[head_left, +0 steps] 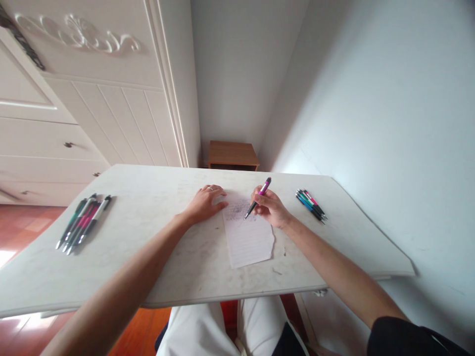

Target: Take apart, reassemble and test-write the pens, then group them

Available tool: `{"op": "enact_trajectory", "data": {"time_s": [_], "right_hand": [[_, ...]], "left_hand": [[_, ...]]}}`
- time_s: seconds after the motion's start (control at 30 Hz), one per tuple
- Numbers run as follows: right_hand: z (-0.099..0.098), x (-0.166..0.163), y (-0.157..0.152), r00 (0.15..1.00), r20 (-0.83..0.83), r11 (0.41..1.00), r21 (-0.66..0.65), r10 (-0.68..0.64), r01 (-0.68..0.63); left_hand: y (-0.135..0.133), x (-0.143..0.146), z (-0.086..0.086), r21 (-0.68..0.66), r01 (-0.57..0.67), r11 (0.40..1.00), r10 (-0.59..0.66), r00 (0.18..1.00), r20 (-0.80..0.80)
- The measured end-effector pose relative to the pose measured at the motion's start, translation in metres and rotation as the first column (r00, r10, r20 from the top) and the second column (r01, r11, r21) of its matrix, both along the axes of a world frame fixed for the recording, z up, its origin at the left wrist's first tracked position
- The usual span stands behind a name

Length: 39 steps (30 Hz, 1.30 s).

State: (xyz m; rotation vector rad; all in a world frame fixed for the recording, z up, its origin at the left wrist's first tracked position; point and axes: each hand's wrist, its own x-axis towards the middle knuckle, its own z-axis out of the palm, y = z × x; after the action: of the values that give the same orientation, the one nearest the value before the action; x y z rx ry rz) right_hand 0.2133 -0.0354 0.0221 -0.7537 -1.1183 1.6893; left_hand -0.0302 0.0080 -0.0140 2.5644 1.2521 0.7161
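Observation:
A pink and black pen is pinched in my right hand, its tip pointing down at the sheet of paper. Whether the tip touches the paper I cannot tell. Dark scribbles cover the upper part of the lined sheet, and its right edge is torn. My left hand lies on the table at the sheet's upper left edge, fingers stretched out and holding nothing, with a ring on one finger.
On the white table, a bunch of several pens lies at the left. Another group of pens is right of my right hand. A wooden stand is behind the table, a white cabinet at the left, a wall at the right.

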Motion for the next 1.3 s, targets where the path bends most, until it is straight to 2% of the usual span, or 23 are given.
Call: {"op": "enact_trajectory", "data": {"time_s": [0.13, 0.3, 0.37, 0.53, 0.63, 0.93, 1.3], "right_hand": [[0.001, -0.004, -0.010, 0.993, 0.057, 0.995, 0.006, 0.104, -0.104], [-0.002, -0.010, -0.018, 0.955, 0.266, 0.986, 0.065, 0.129, -0.151], [-0.004, -0.012, -0.021, 0.930, 0.354, 0.983, 0.106, 0.101, -0.147], [-0.005, -0.016, -0.028, 0.855, 0.512, 0.968, 0.246, -0.080, -0.057], [-0.004, -0.017, -0.031, 0.811, 0.574, 0.952, 0.295, -0.110, -0.080], [-0.001, -0.019, -0.034, 0.760, 0.638, 0.916, 0.370, -0.127, -0.157], [0.001, -0.021, -0.036, 0.757, 0.642, 0.906, 0.384, -0.125, -0.176]], "left_hand": [[0.000, -0.001, 0.000, -0.009, 0.005, 1.000, -0.005, 1.000, -0.008], [-0.001, 0.000, 0.001, -0.019, -0.015, 1.000, 0.015, 1.000, -0.026], [-0.002, 0.001, 0.002, -0.022, -0.020, 1.000, 0.019, 0.999, -0.032], [-0.003, 0.002, 0.004, -0.035, -0.041, 0.999, 0.040, 0.999, -0.026], [-0.003, 0.002, 0.004, -0.048, -0.042, 0.998, 0.041, 0.999, -0.024], [-0.002, 0.002, 0.003, -0.050, -0.027, 0.998, 0.026, 0.999, -0.021], [-0.002, 0.002, 0.002, -0.042, -0.024, 0.999, 0.023, 1.000, -0.016]]}}
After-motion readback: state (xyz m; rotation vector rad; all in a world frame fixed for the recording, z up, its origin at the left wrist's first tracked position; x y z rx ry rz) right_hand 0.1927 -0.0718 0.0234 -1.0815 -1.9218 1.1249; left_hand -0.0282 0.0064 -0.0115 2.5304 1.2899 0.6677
